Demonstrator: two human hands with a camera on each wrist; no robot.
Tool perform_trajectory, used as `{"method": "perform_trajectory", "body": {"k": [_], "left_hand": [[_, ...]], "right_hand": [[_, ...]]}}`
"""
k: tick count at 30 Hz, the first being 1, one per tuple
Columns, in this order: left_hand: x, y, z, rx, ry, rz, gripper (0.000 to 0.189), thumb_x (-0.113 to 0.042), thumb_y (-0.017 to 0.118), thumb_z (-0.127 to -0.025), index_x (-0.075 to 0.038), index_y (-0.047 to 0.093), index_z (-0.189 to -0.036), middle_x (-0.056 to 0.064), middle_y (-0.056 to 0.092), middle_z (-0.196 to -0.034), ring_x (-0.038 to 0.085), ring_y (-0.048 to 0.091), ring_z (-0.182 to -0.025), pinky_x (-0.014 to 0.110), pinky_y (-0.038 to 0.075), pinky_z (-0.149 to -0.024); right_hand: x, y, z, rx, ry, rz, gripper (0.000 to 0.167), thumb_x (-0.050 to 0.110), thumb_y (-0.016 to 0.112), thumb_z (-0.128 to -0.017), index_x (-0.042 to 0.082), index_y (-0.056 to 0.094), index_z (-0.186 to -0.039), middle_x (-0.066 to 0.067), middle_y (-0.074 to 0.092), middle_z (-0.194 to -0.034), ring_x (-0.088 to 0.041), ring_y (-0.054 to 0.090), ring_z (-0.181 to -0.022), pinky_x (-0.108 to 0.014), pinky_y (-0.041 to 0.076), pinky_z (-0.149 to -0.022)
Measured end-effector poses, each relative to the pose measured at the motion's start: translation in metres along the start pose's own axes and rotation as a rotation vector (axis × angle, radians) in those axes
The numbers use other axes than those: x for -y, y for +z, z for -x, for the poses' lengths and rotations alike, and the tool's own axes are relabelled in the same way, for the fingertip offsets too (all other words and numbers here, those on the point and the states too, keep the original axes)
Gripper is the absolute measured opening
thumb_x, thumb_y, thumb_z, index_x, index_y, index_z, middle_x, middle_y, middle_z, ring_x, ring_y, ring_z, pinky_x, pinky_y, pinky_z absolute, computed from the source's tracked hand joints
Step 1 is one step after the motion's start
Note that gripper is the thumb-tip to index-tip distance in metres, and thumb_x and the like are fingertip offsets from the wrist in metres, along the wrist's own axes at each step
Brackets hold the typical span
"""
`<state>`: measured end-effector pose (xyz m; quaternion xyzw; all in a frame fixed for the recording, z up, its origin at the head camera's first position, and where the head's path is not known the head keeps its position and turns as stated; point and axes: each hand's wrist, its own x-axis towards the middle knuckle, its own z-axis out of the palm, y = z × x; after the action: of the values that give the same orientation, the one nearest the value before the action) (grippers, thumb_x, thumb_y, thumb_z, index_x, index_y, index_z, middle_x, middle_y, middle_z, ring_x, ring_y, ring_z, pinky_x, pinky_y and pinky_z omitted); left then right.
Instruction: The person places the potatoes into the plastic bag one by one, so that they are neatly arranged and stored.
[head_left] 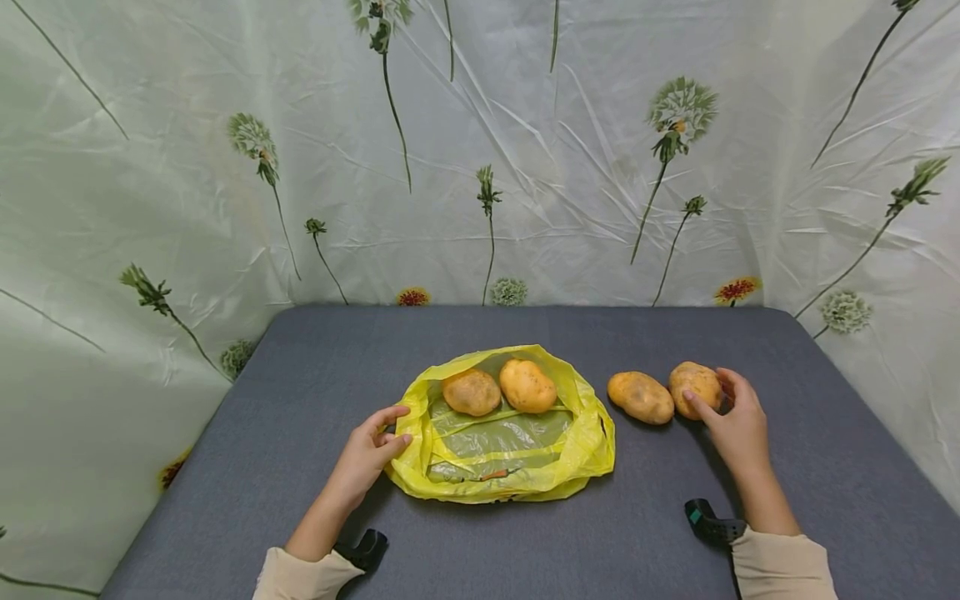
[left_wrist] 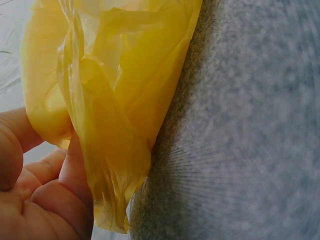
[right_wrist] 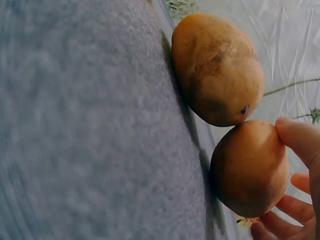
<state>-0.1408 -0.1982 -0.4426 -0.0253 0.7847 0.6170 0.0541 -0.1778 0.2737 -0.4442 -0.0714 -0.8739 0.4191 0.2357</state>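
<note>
A yellow plastic bag [head_left: 592,437] lies with its mouth spread wide. Inside, along its far side, are two potatoes, a browner one [head_left: 471,392] and a yellower one [head_left: 528,387]. My left hand [head_left: 367,454] pinches the bag's left rim between thumb and fingers; the left wrist view shows the thin plastic [left_wrist: 120,115] hanging in folds beside the fingers. Right of the bag, a long potato [head_left: 641,397] rests against a rounder potato [head_left: 694,389]. My right hand [head_left: 733,425] grips that rounder one, thumb on the near side and fingers round its right side.
Everything lies on a grey cloth-covered table [head_left: 300,375]. Behind it and along the sides hangs a pale curtain [head_left: 562,183] printed with dandelions. Each wrist carries a black strap-on device, one at the left [head_left: 367,550] and one at the right [head_left: 712,525].
</note>
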Motion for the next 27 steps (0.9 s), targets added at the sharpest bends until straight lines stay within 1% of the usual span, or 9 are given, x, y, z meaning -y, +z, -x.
{"method": "perform_trajectory", "body": {"k": [1,3,5,8,11,15,21,27], "left_hand": [[0.0,0.0,0.0,0.001,0.001,0.001,0.045,-0.005,0.062,-0.084,-0.003,0.047,-0.126,0.015,0.053,-0.105,0.016,0.054,-0.068,0.024,0.044,-0.053],[0.0,0.0,0.0,0.003,0.001,0.005,0.045,-0.004,0.062,-0.084,-0.003,0.047,-0.126,0.015,0.052,-0.107,0.016,0.054,-0.068,0.024,0.044,-0.053],[0.0,0.0,-0.001,0.006,-0.001,0.01,0.045,-0.004,0.062,-0.084,-0.003,0.047,-0.126,0.015,0.052,-0.108,0.016,0.054,-0.068,0.024,0.044,-0.053],[0.001,0.0,-0.001,0.007,-0.009,0.02,0.045,-0.004,0.062,-0.084,-0.003,0.046,-0.126,0.015,0.052,-0.107,0.016,0.054,-0.068,0.024,0.044,-0.053],[0.002,0.0,-0.002,0.008,-0.017,0.028,0.045,-0.003,0.062,-0.084,-0.003,0.046,-0.127,0.015,0.053,-0.104,0.016,0.054,-0.068,0.024,0.044,-0.053],[0.002,0.0,-0.002,0.009,-0.021,0.03,0.045,-0.003,0.061,-0.084,-0.002,0.046,-0.127,0.014,0.055,-0.099,0.016,0.055,-0.068,0.024,0.044,-0.053],[0.002,0.0,-0.002,0.003,-0.02,0.023,0.045,-0.003,0.062,-0.084,-0.003,0.047,-0.126,0.014,0.054,-0.098,0.015,0.054,-0.066,0.024,0.044,-0.052],[0.002,0.0,-0.002,0.003,-0.02,0.02,0.045,-0.003,0.062,-0.084,-0.003,0.047,-0.126,0.014,0.054,-0.098,0.015,0.053,-0.066,0.024,0.044,-0.052]], "right_hand": [[0.0,-0.001,0.0,0.014,0.019,-0.007,0.058,0.011,0.07,-0.078,-0.006,0.041,-0.126,-0.024,0.044,-0.121,-0.039,0.045,-0.109,-0.028,0.039,-0.085],[-0.001,-0.002,0.0,0.04,0.052,-0.004,0.06,0.016,0.068,-0.08,-0.005,0.04,-0.128,-0.024,0.043,-0.124,-0.039,0.047,-0.106,-0.016,0.037,-0.076],[-0.001,-0.003,0.0,0.061,0.076,0.005,0.061,0.021,0.067,-0.081,-0.004,0.039,-0.129,-0.024,0.042,-0.125,-0.04,0.049,-0.103,-0.01,0.033,-0.067],[-0.001,-0.004,0.0,0.077,0.093,0.032,0.063,0.026,0.066,-0.082,-0.004,0.039,-0.13,-0.027,0.041,-0.126,-0.043,0.05,-0.1,-0.013,0.032,-0.064],[-0.002,-0.004,0.0,0.07,0.099,0.041,0.063,0.026,0.067,-0.081,-0.003,0.04,-0.13,-0.027,0.041,-0.126,-0.044,0.051,-0.1,-0.015,0.033,-0.064],[-0.003,-0.004,0.0,0.037,0.098,0.033,0.061,0.023,0.069,-0.079,-0.002,0.043,-0.129,-0.026,0.043,-0.124,-0.042,0.052,-0.098,-0.012,0.032,-0.064],[0.0,-0.005,0.001,-0.022,0.1,0.001,0.059,0.018,0.071,-0.077,0.0,0.045,-0.127,-0.022,0.045,-0.119,-0.035,0.052,-0.095,-0.006,0.032,-0.063],[0.008,-0.007,0.0,-0.019,0.088,-0.06,0.061,0.017,0.071,-0.077,0.0,0.044,-0.129,-0.021,0.041,-0.123,-0.039,0.049,-0.103,-0.003,0.033,-0.063]]}}
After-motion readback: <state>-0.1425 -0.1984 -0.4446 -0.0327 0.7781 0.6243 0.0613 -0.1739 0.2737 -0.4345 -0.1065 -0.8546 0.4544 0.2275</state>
